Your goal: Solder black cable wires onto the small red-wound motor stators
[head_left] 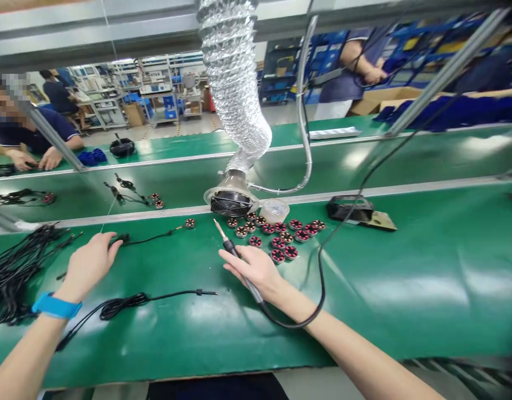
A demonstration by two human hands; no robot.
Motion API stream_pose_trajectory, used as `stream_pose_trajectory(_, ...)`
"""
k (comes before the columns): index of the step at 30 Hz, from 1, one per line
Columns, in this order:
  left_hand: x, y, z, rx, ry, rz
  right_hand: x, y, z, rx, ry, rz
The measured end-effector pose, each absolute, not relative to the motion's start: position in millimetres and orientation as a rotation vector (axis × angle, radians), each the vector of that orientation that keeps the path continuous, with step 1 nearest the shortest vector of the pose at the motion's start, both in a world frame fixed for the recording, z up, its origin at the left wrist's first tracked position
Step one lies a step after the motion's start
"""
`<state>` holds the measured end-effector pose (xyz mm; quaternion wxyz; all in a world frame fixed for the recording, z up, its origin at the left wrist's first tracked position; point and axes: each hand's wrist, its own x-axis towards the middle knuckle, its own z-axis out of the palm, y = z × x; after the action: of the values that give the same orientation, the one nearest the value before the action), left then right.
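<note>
In my right hand (pixel 256 269) is a soldering iron (pixel 230 246), its tip pointing up and away toward the fan hood. My left hand (pixel 91 261), with a blue wristband, is at a black cable bundle (pixel 121 239); its fingers are bent and partly hidden, so the grip is unclear. That cable runs right to a small round coil part (pixel 190 223). Several red and black round coil parts (pixel 277 243) lie beyond my right hand. Nearer me, another coiled black cable (pixel 125 304) rests on the green mat (pixel 168 344).
A fan hood (pixel 231 194) hangs from a silver duct (pixel 233 72) above the mat. A tape roll (pixel 275 211) and a black holder (pixel 351 210) stand behind. Many black cables (pixel 18 266) are piled left. Two people work across the bench.
</note>
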<state>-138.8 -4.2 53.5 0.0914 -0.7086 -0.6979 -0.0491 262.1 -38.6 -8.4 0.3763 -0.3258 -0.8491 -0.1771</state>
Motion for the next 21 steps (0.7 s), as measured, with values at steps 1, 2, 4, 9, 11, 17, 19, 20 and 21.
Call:
stream_pose_trajectory(1, -127, -5, 55, -2.215, -2.09, -0.234, 270, -41, -10, -0.852, -2.17, -0.482)
stream_pose_trajectory(2, -113, -8, 55, -2.369, -2.094, -0.307, 277, -44, -13, -0.886, -2.154, -0.502)
stream_pose_trajectory(4, -81, -16, 55, -2.695, -2.074, -0.402, 293, -50, -22, -1.01, -2.049, -0.497)
stream_pose_trajectory(9, -7, -25, 41, -3.047, -2.043, -0.479, 307, -52, -45, -1.368, -1.709, -0.179)
stream_pose_trajectory(11, 11, -22, 33, -3.091, -1.974, -0.509, 303, -48, -50, -1.425, -1.69, -0.083)
stream_pose_trajectory(17, 18, -15, 6, -3.124, -1.92, -0.651, 291, -26, -56, -1.505, -1.698, -0.025)
stream_pose_trajectory(19, 12, -16, 0, -3.101, -1.975, -0.675, 292, -25, -57, -1.488, -1.697, -0.014)
stream_pose_trajectory(20, 9, -17, -2, -3.089, -2.002, -0.685, 291, -26, -57, -1.471, -1.703, -0.003)
stream_pose_trajectory(21, 6, -17, -3, -3.079, -2.021, -0.702, 290, -30, -58, -1.455, -1.715, 0.013)
